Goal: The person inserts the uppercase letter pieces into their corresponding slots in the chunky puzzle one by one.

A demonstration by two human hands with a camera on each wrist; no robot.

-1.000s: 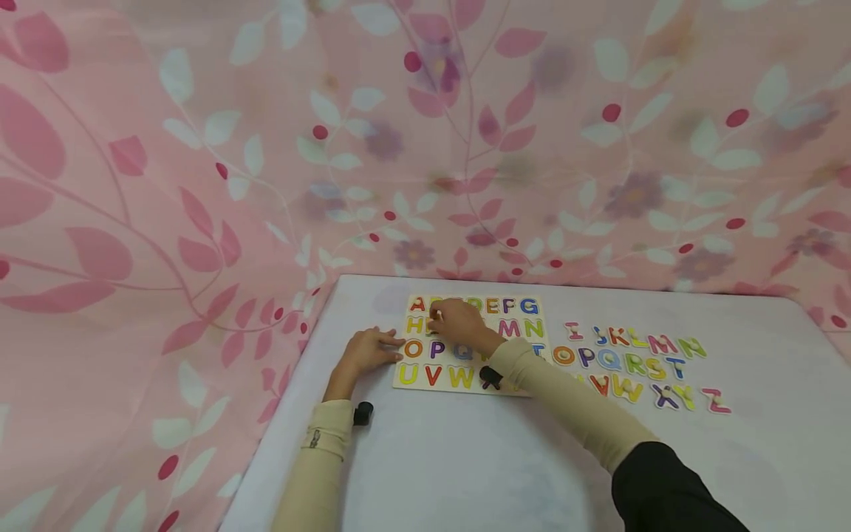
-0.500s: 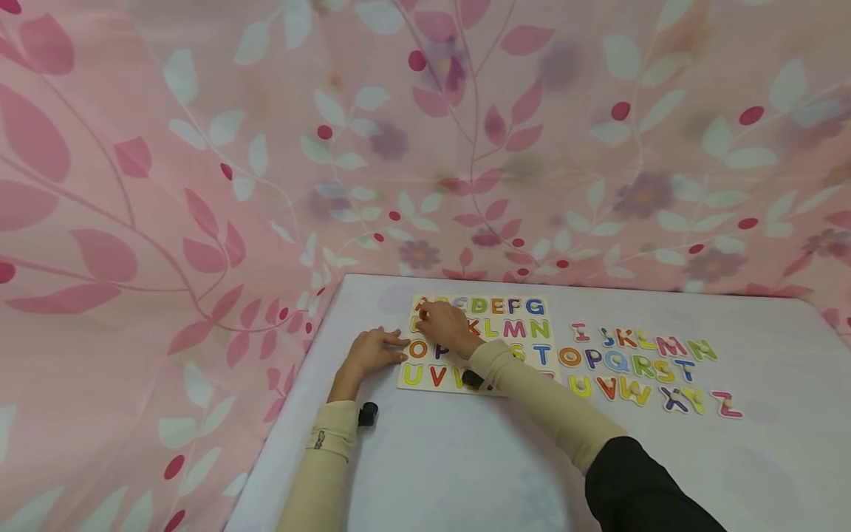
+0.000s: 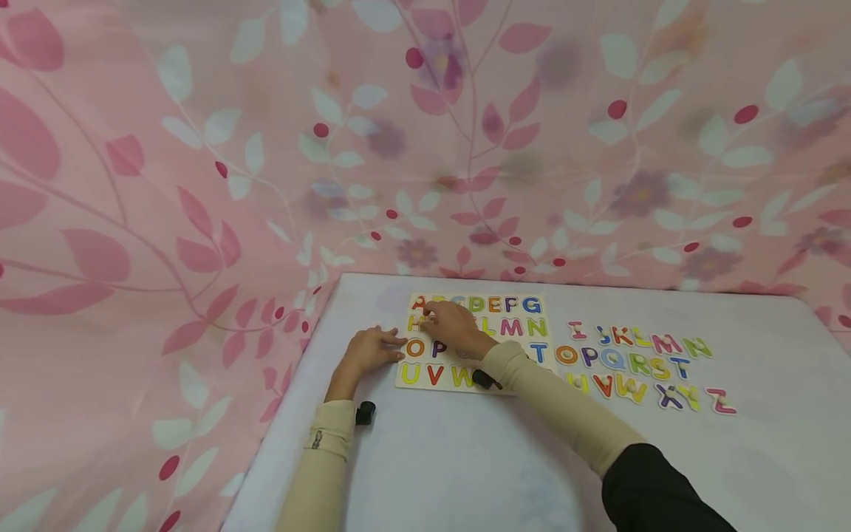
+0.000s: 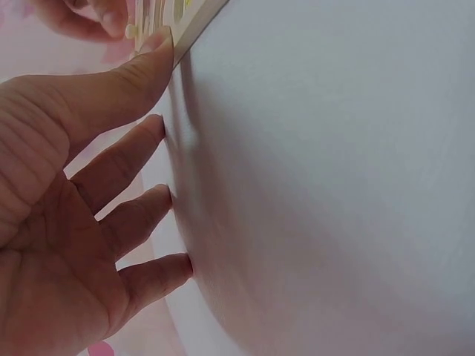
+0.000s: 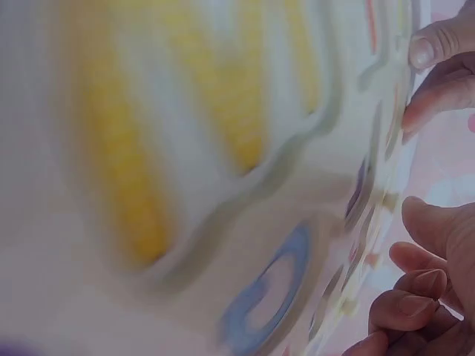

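The letter board (image 3: 425, 385) lies on the table, with rows of coloured letters. My left hand (image 3: 368, 353) is at its left side; in the left wrist view this hand (image 4: 67, 230) has its thumb on the board's edge (image 4: 194, 35) and its spread fingertips against the table. My right hand (image 3: 455, 327) is over the board's upper left, its fingertips beside the H (image 3: 414, 324). In the right wrist view the right hand (image 5: 438, 289) has loosely bent fingers, thumb apart, close to small knobs (image 5: 372, 259); nothing shows held. The palm and forearm cover several letters.
Loose knobbed letters lie right of the board in three rows, among them an I (image 3: 577, 330), an O (image 3: 566, 355) and a Z (image 3: 721, 401). A pink floral cloth (image 3: 465, 148) hangs behind the white table (image 3: 432, 458).
Over the board, my right hand moved left to the A and H, then shifted slightly back right. My left hand has stayed at the board's left edge.
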